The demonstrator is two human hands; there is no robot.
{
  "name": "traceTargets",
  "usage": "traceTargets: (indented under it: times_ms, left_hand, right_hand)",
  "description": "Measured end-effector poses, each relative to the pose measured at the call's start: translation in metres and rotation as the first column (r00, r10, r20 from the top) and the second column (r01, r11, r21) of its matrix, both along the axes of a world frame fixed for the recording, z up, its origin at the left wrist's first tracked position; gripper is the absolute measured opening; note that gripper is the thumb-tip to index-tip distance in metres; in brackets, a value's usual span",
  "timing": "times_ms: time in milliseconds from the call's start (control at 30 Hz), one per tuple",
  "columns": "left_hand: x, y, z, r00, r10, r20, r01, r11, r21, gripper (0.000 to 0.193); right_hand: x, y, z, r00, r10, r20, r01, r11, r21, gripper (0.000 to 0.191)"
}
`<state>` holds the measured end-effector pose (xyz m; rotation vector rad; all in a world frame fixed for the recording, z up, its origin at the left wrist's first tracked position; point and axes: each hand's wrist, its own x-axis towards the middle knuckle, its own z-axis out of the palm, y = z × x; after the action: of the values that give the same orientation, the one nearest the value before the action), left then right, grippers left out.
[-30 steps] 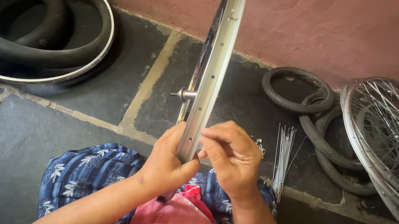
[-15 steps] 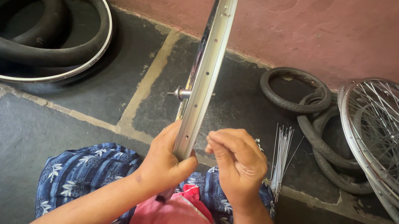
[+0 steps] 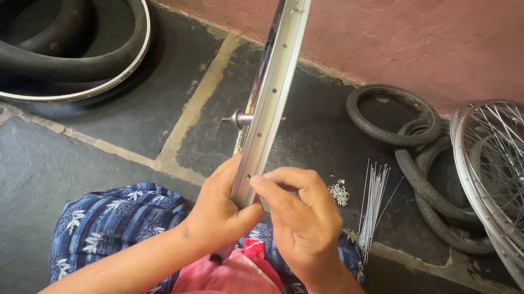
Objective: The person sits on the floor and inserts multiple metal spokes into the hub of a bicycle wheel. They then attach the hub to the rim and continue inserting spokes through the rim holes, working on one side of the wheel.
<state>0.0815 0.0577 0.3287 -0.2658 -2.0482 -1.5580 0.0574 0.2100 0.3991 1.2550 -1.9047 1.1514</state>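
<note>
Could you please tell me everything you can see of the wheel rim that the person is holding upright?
The wheel rim is a narrow silver hoop, metal by its look, seen edge-on and standing upright over the person's lap, its top cut off by the frame. A row of small holes runs along its outer face. A hub axle sticks out to one side at mid-height. The left hand grips its lower part, and the right hand pinches at the rim's edge with its fingertips. Spokes are not clearly visible.
</note>
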Motion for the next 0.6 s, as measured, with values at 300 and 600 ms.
traceTargets:
  times_ms: [300,600]
  left_hand:
    - [0.0,-0.002,0.004,0.999,0.005,-0.051,-0.005,1.0,0.002,0.036]
    - [-0.002,0.001,-0.002,0.999,0.026,-0.042,-0.027,1.0,-0.007,0.028]
  right_hand:
    - [-0.001,-0.016,-0.006,0.983,-0.089,-0.161,0.092,0.996,0.011,0.042]
    - [-0.001,-0.017,-0.008,0.982,-0.066,-0.179,0.07,0.997,0.018,0.046]
